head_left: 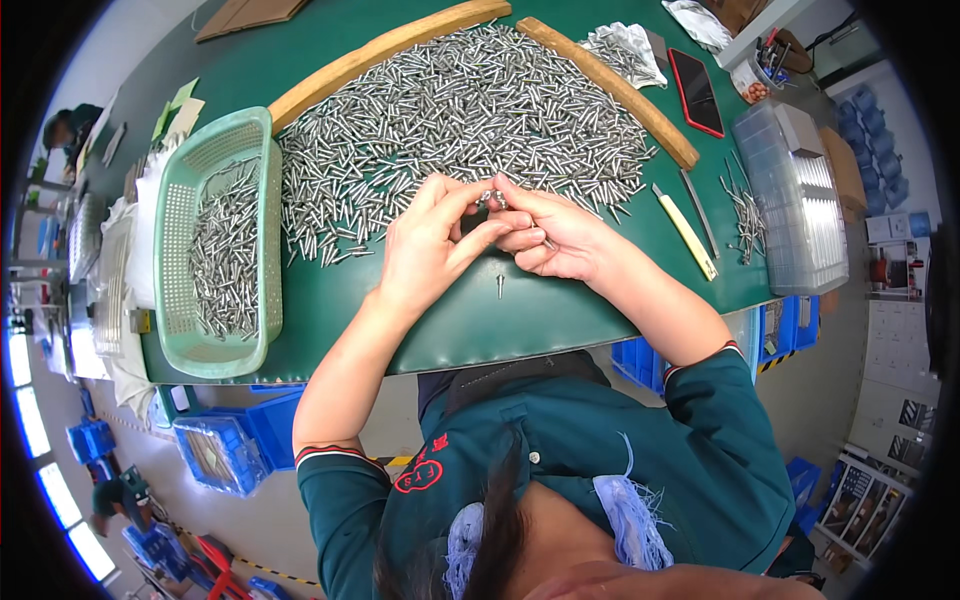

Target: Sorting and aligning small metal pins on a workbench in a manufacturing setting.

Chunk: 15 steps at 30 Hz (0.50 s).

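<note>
My left hand (425, 240) and my right hand (558, 238) meet over the near side of the green table (440, 340). Small silver metal pins (489, 199) are pinched between the fingertips of both hands. Another pin pokes out by the curled fingers of my right hand. One loose pin (500, 287) lies on the tabletop just below the hands. Beyond them spreads a large heap of similar pins (450, 120). On the left, a light green plastic basket (268, 220) holds many more. How many pins my fingers grip is hidden.
Two wooden bars (385, 52) (612, 88) border the heap. To the right lie a yellow-handled knife (687, 235), a thin grey strip (699, 212), longer metal pieces (746, 222), a red-edged phone (696, 92) and clear plastic boxes (795, 210). Blue bins (265, 430) stand below the table.
</note>
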{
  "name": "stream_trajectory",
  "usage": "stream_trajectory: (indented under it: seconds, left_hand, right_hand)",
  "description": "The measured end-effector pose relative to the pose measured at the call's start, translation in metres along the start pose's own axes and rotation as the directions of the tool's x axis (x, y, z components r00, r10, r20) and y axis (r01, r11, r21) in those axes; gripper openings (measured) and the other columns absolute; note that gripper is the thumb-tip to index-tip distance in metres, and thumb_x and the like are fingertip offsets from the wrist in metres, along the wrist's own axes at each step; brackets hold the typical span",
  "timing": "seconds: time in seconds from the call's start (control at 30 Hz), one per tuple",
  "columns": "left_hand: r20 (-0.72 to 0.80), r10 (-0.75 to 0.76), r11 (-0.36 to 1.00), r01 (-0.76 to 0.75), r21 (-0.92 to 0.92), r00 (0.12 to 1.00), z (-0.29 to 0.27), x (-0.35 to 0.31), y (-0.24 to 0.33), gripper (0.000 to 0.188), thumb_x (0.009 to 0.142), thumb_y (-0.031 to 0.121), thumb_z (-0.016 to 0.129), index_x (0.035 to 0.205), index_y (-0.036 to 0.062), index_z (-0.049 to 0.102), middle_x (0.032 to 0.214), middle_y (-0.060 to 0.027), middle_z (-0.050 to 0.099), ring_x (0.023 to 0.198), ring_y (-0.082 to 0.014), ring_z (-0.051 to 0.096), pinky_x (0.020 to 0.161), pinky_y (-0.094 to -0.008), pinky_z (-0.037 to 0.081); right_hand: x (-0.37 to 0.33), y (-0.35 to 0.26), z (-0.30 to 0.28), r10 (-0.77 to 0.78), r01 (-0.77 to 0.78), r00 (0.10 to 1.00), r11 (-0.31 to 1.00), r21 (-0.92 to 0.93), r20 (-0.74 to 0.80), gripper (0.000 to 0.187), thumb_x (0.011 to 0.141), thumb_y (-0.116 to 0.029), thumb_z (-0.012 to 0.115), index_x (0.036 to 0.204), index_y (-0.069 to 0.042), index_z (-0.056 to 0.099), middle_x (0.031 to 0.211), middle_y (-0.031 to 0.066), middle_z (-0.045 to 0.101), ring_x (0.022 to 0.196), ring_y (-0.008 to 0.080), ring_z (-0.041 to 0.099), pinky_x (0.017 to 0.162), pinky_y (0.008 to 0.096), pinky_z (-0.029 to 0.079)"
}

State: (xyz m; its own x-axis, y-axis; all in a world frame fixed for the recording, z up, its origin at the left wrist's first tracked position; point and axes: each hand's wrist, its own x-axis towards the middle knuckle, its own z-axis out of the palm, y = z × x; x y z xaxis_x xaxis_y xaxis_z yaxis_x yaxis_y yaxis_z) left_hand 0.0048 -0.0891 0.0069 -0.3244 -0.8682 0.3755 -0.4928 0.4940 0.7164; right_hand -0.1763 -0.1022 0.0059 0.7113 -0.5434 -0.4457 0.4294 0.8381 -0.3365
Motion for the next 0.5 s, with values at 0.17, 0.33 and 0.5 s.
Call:
stream_trajectory:
  seconds: [0.17,0.33,0.5]
  left_hand:
    - [-0.044,-0.001,1.000,0.001,0.003,0.999,-0.003,0.001,0.003,0.033,0.074,0.020,0.074,0.104,0.0119,0.064,0.084,-0.0015,0.054,0.054,-0.0102,0.048,0.049,-0.0249,0.043]
    - [-0.091,0.146,0.978,-0.157,-0.137,0.985,-0.007,0.000,0.002,0.028,0.075,0.013,0.073,0.101,0.0090,0.064,0.088,-0.0028,0.056,0.057,-0.0082,0.049,0.050,-0.0226,0.043]
    - [-0.139,-0.042,0.999,0.045,0.022,0.989,-0.018,0.006,-0.008,0.016,0.078,0.010,0.069,0.092,0.0059,0.064,0.085,-0.0052,0.058,0.059,-0.0112,0.052,0.053,-0.0232,0.043]
  right_hand:
    - [0.001,-0.002,0.001,-0.007,0.007,1.000,1.000,-0.014,-0.024,0.029,0.093,-0.037,0.051,0.090,-0.008,0.051,0.064,-0.0057,0.041,0.047,-0.0001,0.032,0.035,0.0133,0.020]
    - [0.000,-0.001,0.001,-0.094,0.081,0.995,0.968,-0.238,-0.044,0.028,0.093,-0.035,0.051,0.088,-0.008,0.052,0.066,-0.0019,0.046,0.044,0.0009,0.032,0.034,0.0140,0.020]
    - [0.001,-0.015,-0.011,-0.156,0.117,0.931,0.984,0.136,0.328,0.040,0.096,-0.039,0.041,0.066,-0.014,0.041,0.065,-0.0017,0.042,0.043,0.0034,0.031,0.031,0.0154,0.018]
